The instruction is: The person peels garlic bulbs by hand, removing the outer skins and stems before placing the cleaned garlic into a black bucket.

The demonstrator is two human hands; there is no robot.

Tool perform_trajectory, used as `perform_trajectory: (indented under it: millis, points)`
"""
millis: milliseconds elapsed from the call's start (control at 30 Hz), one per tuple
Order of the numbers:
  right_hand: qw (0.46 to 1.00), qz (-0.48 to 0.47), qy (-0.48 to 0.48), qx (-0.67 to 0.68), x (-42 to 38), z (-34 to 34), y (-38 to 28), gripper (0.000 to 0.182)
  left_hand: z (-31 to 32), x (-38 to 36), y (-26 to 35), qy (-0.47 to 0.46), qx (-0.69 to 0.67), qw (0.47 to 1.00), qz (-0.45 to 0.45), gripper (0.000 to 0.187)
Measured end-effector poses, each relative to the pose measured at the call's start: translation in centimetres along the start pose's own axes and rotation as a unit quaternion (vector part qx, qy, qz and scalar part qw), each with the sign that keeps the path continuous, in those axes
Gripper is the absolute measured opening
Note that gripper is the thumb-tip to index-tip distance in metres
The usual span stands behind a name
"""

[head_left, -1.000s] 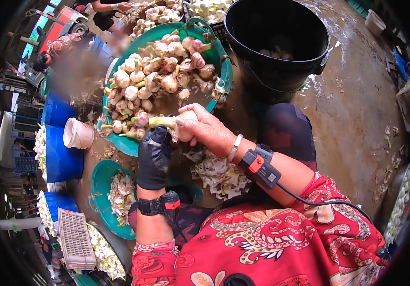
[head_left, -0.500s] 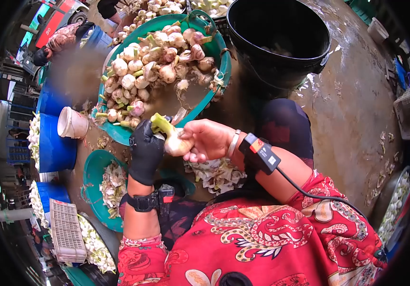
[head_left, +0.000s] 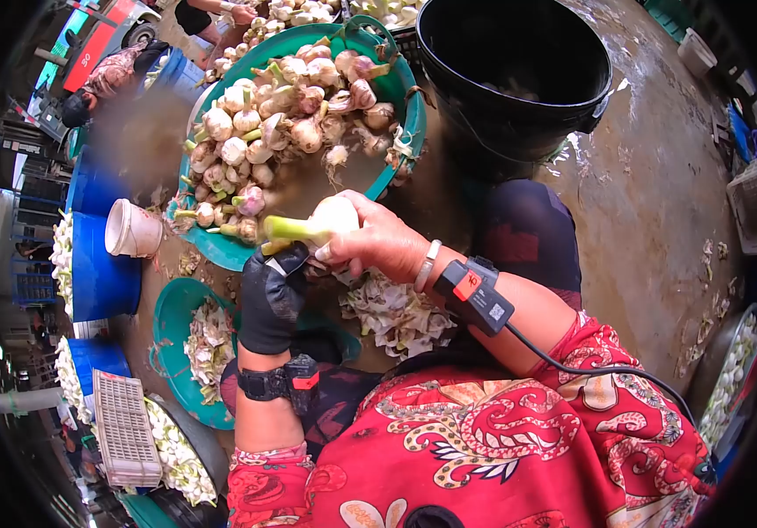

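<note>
A pale garlic bulb [head_left: 334, 214] with a thick green stem is gripped in my bare right hand [head_left: 383, 238], its stem pointing left. Just below the stem, my black-gloved left hand [head_left: 271, 295] is closed with curled fingers; what it holds, if anything, is hidden. Beyond both hands, a green tub [head_left: 308, 189] carries a heap of untrimmed garlic bulbs [head_left: 255, 132]. Beneath the hands lies a pile of garlic skins [head_left: 396, 317]. More peelings sit in a green basin [head_left: 167, 321] at the left.
A large black bucket [head_left: 519, 123] stands at the upper right. On the left are a white pail [head_left: 127, 231], blue tubs [head_left: 106, 273] of pale garlic and a plastic crate [head_left: 125, 427]. Other people are at the upper left, one person's hand [head_left: 242, 14] near garlic. The floor [head_left: 633, 211] is wet.
My right hand has lifted and turned the garlic bulb, so its stem now points left. My left hand has dropped slightly and come off the stem. Another person's hand has appeared at the top.
</note>
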State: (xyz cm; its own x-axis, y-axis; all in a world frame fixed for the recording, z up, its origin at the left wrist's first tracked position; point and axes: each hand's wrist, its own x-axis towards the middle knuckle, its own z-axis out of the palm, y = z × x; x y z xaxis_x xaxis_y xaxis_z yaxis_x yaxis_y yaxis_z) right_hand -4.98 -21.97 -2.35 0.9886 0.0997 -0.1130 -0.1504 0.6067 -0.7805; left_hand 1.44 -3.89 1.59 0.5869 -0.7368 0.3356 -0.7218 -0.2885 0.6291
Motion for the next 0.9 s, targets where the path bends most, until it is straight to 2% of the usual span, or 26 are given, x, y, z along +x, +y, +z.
perform_trajectory:
  millis: [33, 67, 100, 133, 167, 200, 233, 300, 367, 400, 433, 467, 500, 533, 567, 600, 667, 700, 733, 800, 867, 900]
  points:
    - [0.997, 0.025, -0.046, 0.058, 0.1, -0.2, -0.1, 0.051, -0.2, 0.0, 0.1, 0.0, 0.0, 1.0, -0.001, 0.014]
    - [0.997, 0.025, -0.047, 0.059, -0.1, -0.2, -0.1, 0.051, -0.4, -0.1, 0.3, -0.004, -0.079, 0.994, -0.076, 0.014]
    - [0.99, 0.03, -0.073, 0.116, -0.5, -0.1, -0.2, 0.05, -0.7, 0.0, 0.6, -0.008, -0.157, 0.976, -0.15, 0.014]
    - [0.98, 0.034, -0.1, 0.171, -0.8, 0.0, -0.4, 0.049, 0.2, 0.3, 1.5, 0.059, -0.34, 0.913, -0.217, 0.012]
    - [0.979, 0.034, -0.099, 0.173, -0.9, 0.0, -0.8, 0.049, -0.2, 0.7, 1.1, 0.057, -0.339, 0.913, -0.218, 0.012]
    - [0.989, 0.029, -0.1, 0.105, -1.1, 0.0, -1.1, 0.049, -0.9, 0.9, 0.4, -0.008, -0.161, 0.98, -0.116, 0.013]
    - [0.994, 0.025, -0.103, 0.036, -1.2, 0.1, -1.3, 0.05, -1.5, 1.1, 0.0, -0.071, 0.026, 0.997, -0.008, 0.015]
    - [0.987, 0.01, -0.159, -0.001, -1.1, 0.0, -0.8, 0.051, -1.4, 1.1, 0.0, 0.004, -0.129, 0.977, -0.17, 0.017]
    - [0.979, 0.034, -0.2, 0.0, -1.7, 0.5, -0.4, 0.052, -1.2, 1.9, 0.4, 0.046, -0.092, 0.973, -0.206, 0.016]
    - [0.981, 0.0, -0.188, -0.036, -1.8, 0.8, -0.5, 0.058, -1.3, 2.2, 0.3, 0.072, -0.084, 0.981, -0.158, 0.015]
    - [0.982, -0.001, -0.187, -0.036, -1.7, 0.7, -0.6, 0.058, -1.0, 2.3, -0.1, 0.085, -0.186, 0.962, -0.18, 0.018]
    - [0.982, 0.009, -0.187, 0.021, -1.6, 0.5, -0.7, 0.058, -1.4, 2.0, -0.9, 0.04, -0.076, 0.993, -0.079, 0.02]
    - [0.979, 0.018, -0.187, 0.077, -1.6, 0.4, -0.8, 0.059, -1.8, 1.8, -1.6, -0.006, 0.037, 0.999, 0.025, 0.022]
    - [0.986, -0.009, -0.157, 0.054, -1.5, 0.3, -0.9, 0.062, -1.5, 1.3, -1.3, 0.021, -0.082, 0.99, -0.114, 0.025]
    - [0.986, -0.016, -0.156, 0.052, -1.3, 0.0, -0.9, 0.062, -1.2, 0.2, -1.1, 0.046, -0.198, 0.947, -0.249, 0.028]
    - [0.992, -0.037, -0.106, 0.052, -1.0, -0.3, -0.7, 0.063, -1.1, -1.4, -3.3, 0.043, -0.227, 0.942, -0.244, 0.031]
    - [0.997, -0.067, -0.024, 0.034, -0.6, -0.4, -0.4, 0.064, 0.3, -1.4, 0.6, 0.056, -0.343, 0.907, -0.237, 0.035]
    - [0.997, -0.064, -0.026, 0.034, -0.5, -0.3, 0.0, 0.064, 0.9, -1.5, 2.1, 0.06, -0.412, 0.883, -0.218, 0.037]
    - [0.997, -0.061, -0.03, 0.028, -0.3, -0.3, 0.4, 0.059, 1.3, -1.3, 3.1, 0.064, -0.412, 0.882, -0.219, 0.037]
    - [0.997, -0.06, -0.036, 0.023, 0.0, 0.4, 0.3, 0.053, 1.7, -0.6, 4.2, 0.111, -0.259, 0.948, -0.148, 0.045]
    - [0.985, -0.047, -0.019, 0.166, -0.2, 1.2, -0.4, 0.026, 1.6, -0.3, 4.2, 0.112, -0.227, 0.958, -0.131, 0.048]
    - [0.985, -0.048, -0.018, 0.166, -0.1, 0.9, -0.4, 0.026, 1.6, -0.1, 4.1, 0.115, -0.194, 0.967, -0.115, 0.051]
